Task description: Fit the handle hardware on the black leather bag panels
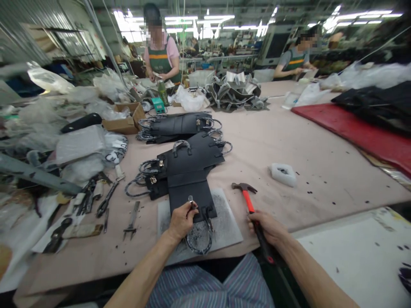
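Observation:
My left hand [180,220] is closed in a pinch on a small metal punch [190,200], held upright on a black leather bag panel [192,197]. That panel lies on a grey work slab [224,222] at the table's near edge, and its braided handle [199,239] loops toward me. My right hand [267,226] grips the red and black handle of a hammer [248,201]. The hammer's head points away from me, just right of the slab.
More black panels with braided handles [189,160] are stacked beyond the slab. Pliers, scissors and cutters [105,201] lie to the left among plastic bags. A small white tray [283,173] sits right of centre, a red mat [353,132] farther right. Two people work at the far end.

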A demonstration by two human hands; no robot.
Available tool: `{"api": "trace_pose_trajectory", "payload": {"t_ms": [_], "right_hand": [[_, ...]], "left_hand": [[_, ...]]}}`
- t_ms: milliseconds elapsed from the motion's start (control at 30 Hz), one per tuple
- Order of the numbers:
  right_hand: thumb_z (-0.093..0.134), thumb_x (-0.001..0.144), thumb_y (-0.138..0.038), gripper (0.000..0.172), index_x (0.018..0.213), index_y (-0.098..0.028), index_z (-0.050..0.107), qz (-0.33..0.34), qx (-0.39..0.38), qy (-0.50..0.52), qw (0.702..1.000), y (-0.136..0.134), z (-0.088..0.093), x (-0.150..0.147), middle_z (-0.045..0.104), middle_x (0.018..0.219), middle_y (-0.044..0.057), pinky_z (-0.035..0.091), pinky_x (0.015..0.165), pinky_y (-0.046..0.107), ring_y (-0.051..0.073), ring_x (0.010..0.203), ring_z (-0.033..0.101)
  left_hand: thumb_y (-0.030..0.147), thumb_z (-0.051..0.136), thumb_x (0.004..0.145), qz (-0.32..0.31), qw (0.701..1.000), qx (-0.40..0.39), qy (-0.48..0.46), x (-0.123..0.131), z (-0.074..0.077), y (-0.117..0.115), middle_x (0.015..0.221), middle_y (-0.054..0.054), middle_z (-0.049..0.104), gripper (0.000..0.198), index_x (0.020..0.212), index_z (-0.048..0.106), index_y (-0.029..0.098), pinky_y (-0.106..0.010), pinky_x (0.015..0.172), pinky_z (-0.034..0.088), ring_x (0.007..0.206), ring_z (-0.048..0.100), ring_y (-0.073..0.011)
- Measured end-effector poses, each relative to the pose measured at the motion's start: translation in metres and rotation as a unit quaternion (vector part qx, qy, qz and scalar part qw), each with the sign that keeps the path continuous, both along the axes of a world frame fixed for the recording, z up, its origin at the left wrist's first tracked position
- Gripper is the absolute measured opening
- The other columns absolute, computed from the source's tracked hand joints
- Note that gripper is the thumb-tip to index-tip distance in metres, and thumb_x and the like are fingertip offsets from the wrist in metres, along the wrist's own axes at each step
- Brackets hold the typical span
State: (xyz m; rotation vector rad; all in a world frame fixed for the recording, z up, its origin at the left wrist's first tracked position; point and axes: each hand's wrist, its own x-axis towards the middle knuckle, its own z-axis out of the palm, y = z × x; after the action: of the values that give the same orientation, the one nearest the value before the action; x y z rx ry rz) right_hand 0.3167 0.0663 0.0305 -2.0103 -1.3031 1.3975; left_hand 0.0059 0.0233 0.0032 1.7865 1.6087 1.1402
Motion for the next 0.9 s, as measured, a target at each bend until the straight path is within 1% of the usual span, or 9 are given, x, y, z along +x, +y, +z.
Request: {"api": "trace_pose_trajectory", "payload": {"t_ms": [133,233,367,500,567,667,733,767,900], "right_hand": [[0.046,0.092,-0.034,0.017,0.08,-0.023,0.048,0.0,0.003,0.077,0.997,-0.001,0.044,-0.021,0.045,0.061,-0.006,0.036,0.04,0.022,0.01,0.041,0.038],[0.036,0.099,-0.055,0.038,0.084,-0.023,0.051,0.04,0.153,0.077,0.984,-0.013,0.085,-0.039,0.043,0.057,-0.007,0.033,0.041,0.024,0.011,0.041,0.039],[0.037,0.102,-0.052,0.041,0.076,-0.023,0.051,0.204,0.41,-0.096,0.884,-0.028,0.118,-0.058,0.051,0.056,-0.002,0.029,0.049,0.027,0.013,0.047,0.045],[0.036,0.105,-0.043,0.039,0.076,-0.023,0.053,0.363,0.415,-0.238,0.8,-0.027,0.143,-0.061,0.054,0.052,-0.001,0.015,0.048,0.032,0.012,0.041,0.036],[0.037,0.105,-0.045,0.039,0.076,-0.024,0.052,0.363,0.427,-0.244,0.791,-0.025,0.166,-0.059,0.053,0.052,-0.002,0.016,0.048,0.032,0.012,0.04,0.035],[0.032,0.107,-0.047,0.04,0.081,-0.025,0.053,0.229,0.504,-0.189,0.811,-0.027,0.195,-0.062,0.053,0.056,-0.001,0.026,0.048,0.029,0.013,0.045,0.042],[0.025,0.108,-0.046,0.043,0.086,-0.026,0.055,0.154,0.541,-0.163,0.81,-0.033,0.194,-0.065,0.056,0.061,0.001,0.03,0.05,0.03,0.015,0.05,0.048],[0.023,0.108,-0.046,0.044,0.085,-0.025,0.055,0.156,0.545,-0.166,0.807,-0.035,0.186,-0.066,0.056,0.06,0.002,0.029,0.05,0.03,0.015,0.049,0.047],[0.033,0.106,-0.046,0.041,0.08,-0.024,0.055,0.361,0.422,-0.252,0.792,-0.038,0.133,-0.048,0.052,0.05,-0.001,0.017,0.047,0.033,0.014,0.04,0.037]], "left_hand": [[0.023,0.056,0.09,-0.004,1.0,-0.007,-0.003,0.0,0.001,0.0,0.088,-0.003,0.077,0.012,0.095,0.067,0.023,-0.028,0.079,0.057,0.082,0.075,-0.0189],[0.023,0.056,0.091,-0.005,1.0,-0.011,0.004,0.0,0.001,0.001,0.089,-0.003,0.078,0.012,0.095,0.068,0.023,-0.03,0.079,0.057,0.084,0.075,-0.0202],[0.023,0.056,0.091,-0.005,1.0,-0.006,0.013,0.0,-0.001,0.0,0.088,-0.003,0.077,0.012,0.095,0.068,0.023,-0.029,0.077,0.056,0.083,0.075,-0.0203],[0.021,0.058,0.09,-0.001,1.0,-0.005,0.028,0.001,-0.003,0.0,0.086,-0.003,0.077,0.011,0.093,0.068,0.023,-0.028,0.074,0.055,0.079,0.074,-0.0195],[0.021,0.058,0.09,-0.002,1.0,-0.002,0.025,0.001,-0.004,0.0,0.086,-0.003,0.077,0.01,0.093,0.068,0.022,-0.028,0.074,0.055,0.079,0.074,-0.0194],[0.021,0.057,0.091,-0.01,1.0,0.005,0.018,0.0,-0.005,0.001,0.09,-0.004,0.077,0.011,0.094,0.068,0.021,-0.029,0.077,0.056,0.082,0.075,-0.0198],[0.021,0.056,0.091,-0.012,1.0,0.006,0.018,0.0,-0.006,0.001,0.091,-0.004,0.078,0.012,0.095,0.068,0.021,-0.029,0.08,0.056,0.085,0.075,-0.0202],[0.022,0.056,0.091,-0.013,1.0,0.003,0.02,-0.001,-0.006,0.001,0.091,-0.005,0.078,0.012,0.095,0.068,0.021,-0.029,0.079,0.056,0.086,0.075,-0.0202],[0.022,0.058,0.09,-0.012,1.0,-0.013,0.025,-0.002,-0.008,0.001,0.088,-0.004,0.077,0.012,0.095,0.068,0.022,-0.029,0.075,0.055,0.081,0.074,-0.0201]]}}
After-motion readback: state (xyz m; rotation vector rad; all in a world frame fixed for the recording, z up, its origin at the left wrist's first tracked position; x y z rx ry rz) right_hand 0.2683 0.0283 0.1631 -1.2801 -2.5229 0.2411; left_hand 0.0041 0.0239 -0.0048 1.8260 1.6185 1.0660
